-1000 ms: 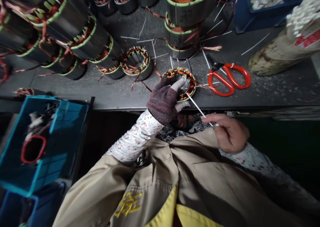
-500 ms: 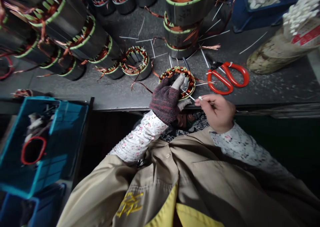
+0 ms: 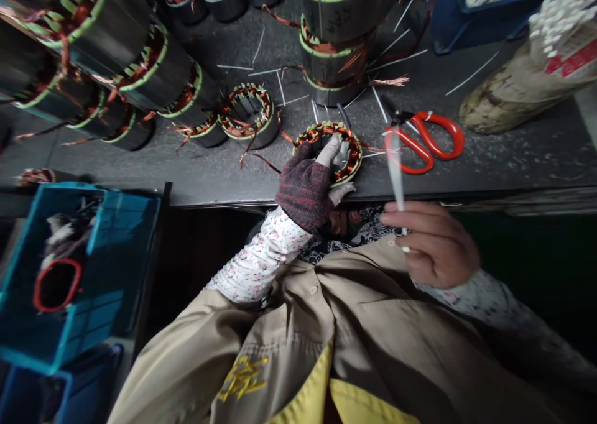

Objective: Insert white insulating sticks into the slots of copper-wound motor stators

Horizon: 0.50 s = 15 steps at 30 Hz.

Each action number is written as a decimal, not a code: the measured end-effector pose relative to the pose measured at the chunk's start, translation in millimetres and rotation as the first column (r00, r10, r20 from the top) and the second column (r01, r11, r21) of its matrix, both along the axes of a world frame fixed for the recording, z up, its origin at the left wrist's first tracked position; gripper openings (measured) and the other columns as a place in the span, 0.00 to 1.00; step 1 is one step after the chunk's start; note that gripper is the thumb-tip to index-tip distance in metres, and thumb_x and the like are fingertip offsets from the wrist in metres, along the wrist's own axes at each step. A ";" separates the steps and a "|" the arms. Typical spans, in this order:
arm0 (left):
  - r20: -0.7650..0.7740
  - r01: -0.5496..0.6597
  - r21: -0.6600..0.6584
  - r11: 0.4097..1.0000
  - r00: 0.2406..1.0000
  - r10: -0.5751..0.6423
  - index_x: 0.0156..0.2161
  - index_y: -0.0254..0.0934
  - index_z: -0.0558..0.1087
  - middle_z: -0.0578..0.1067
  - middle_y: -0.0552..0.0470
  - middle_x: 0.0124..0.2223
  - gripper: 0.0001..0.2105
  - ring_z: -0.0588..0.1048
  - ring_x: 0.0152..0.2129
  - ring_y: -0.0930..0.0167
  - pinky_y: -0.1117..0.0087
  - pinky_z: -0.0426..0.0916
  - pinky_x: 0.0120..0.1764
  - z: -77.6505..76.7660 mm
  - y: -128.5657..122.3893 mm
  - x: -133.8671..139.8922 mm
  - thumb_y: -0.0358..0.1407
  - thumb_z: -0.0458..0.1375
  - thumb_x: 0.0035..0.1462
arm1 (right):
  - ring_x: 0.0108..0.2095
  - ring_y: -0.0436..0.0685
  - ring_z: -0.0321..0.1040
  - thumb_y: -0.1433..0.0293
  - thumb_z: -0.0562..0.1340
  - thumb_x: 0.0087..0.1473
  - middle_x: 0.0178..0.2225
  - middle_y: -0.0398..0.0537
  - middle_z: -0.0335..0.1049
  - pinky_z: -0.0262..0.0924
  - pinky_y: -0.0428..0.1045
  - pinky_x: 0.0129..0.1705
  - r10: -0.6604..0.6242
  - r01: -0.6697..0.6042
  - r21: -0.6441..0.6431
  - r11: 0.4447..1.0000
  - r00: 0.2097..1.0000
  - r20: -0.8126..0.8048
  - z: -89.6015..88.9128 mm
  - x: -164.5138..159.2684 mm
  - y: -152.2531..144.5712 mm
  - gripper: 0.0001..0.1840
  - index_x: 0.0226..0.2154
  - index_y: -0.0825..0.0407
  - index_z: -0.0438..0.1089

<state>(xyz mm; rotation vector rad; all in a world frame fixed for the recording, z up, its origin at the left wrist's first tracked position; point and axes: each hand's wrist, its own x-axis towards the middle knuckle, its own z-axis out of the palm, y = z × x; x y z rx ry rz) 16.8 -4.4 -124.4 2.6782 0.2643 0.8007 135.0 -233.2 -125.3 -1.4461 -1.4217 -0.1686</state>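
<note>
A short motor stator (image 3: pixel 355 163) with copper windings and a pale green rim stands near the bench's front edge. My left hand (image 3: pixel 305 184), in a dark knitted glove with light fingertip covers, grips its near-left side; some fingers reach into the ring and the thumb is outside at the front. My right hand (image 3: pixel 436 244) is bare and closed, to the right of the stator and apart from it. Between its fingers is a thin white cable tie (image 3: pixel 395 169), blurred by motion and pointing up past the red-handled scissors (image 3: pixel 438 141).
Another stator (image 3: pixel 254 122) stands to the left, with stacked stators (image 3: pixel 331 69) behind. White scraps (image 3: pixel 280 88) lie about the bench. A bag of white ties (image 3: pixel 508 94) and a blue bin (image 3: pixel 471 32) are at the right. A teal crate (image 3: pixel 130 250) sits lower left.
My right hand has pulled away from the stator, rightward and toward me, with the white cable tie swung upward. My left hand keeps its hold on the stator.
</note>
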 end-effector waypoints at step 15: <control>0.079 0.025 -0.091 0.996 0.997 -0.018 0.67 0.39 0.64 0.79 0.42 0.57 0.32 0.77 0.59 0.56 0.51 0.68 0.67 -5.3 0.1 3.6 0.50 0.64 0.63 | 0.35 0.56 0.80 0.70 0.59 0.66 0.34 0.45 0.82 0.76 0.50 0.36 -0.068 0.063 -0.029 0.998 0.966 -0.249 -11.4 -7.9 44.3 0.08 0.35 0.47 0.74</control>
